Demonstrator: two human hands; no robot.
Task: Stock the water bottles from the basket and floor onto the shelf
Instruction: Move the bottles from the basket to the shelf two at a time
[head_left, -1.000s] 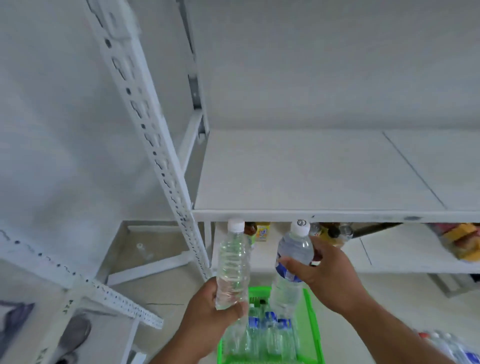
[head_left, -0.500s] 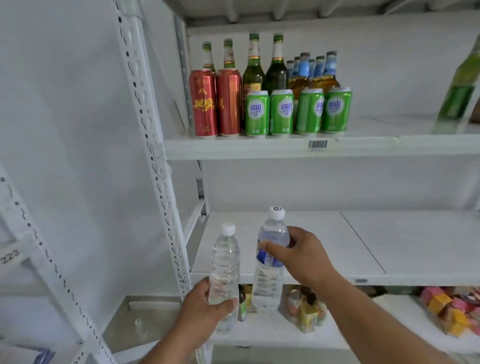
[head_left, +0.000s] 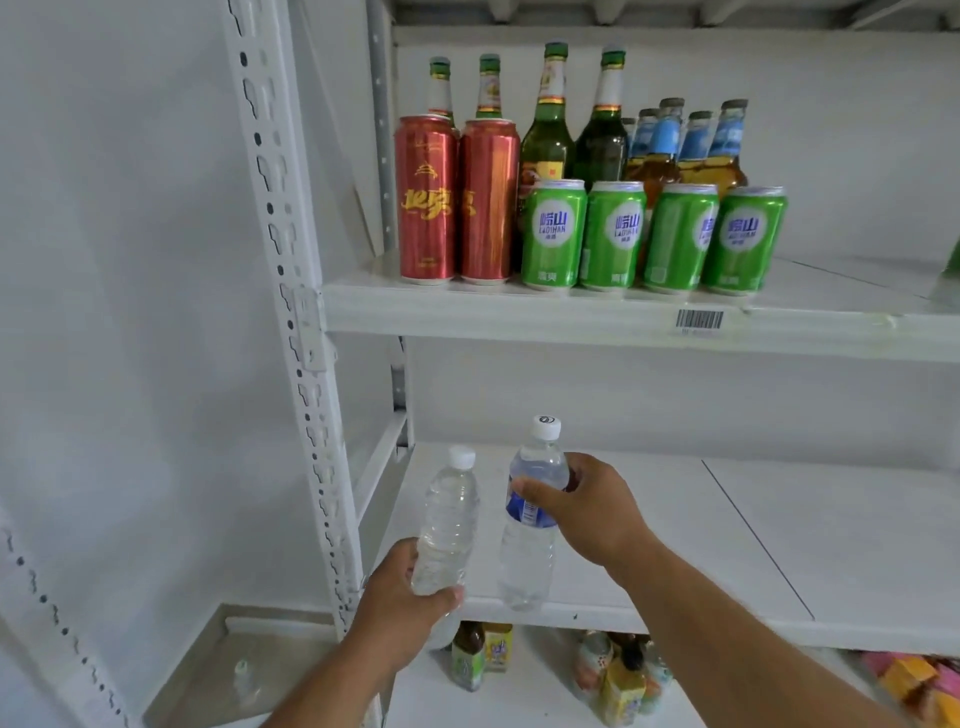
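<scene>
My left hand (head_left: 402, 605) grips the lower part of a clear, label-free water bottle (head_left: 448, 519) with a white cap, held upright at the front left edge of the white middle shelf (head_left: 701, 525). My right hand (head_left: 587, 512) grips a second water bottle (head_left: 530, 551) by its upper body, at its blue label. That bottle is upright, its base right at the shelf's front edge; I cannot tell whether it touches the board. The basket is out of view.
The upper shelf (head_left: 519, 314) carries red cans (head_left: 426, 200), green cans (head_left: 618, 234) and glass bottles (head_left: 545, 135). A perforated white upright (head_left: 291, 312) stands left of my hands. Small drink bottles and cartons (head_left: 618, 675) sit on the shelf below.
Both hands have raised their bottles from over the green basket up to the middle shelf, and my view has tilted upward. The basket has dropped out of sight.
</scene>
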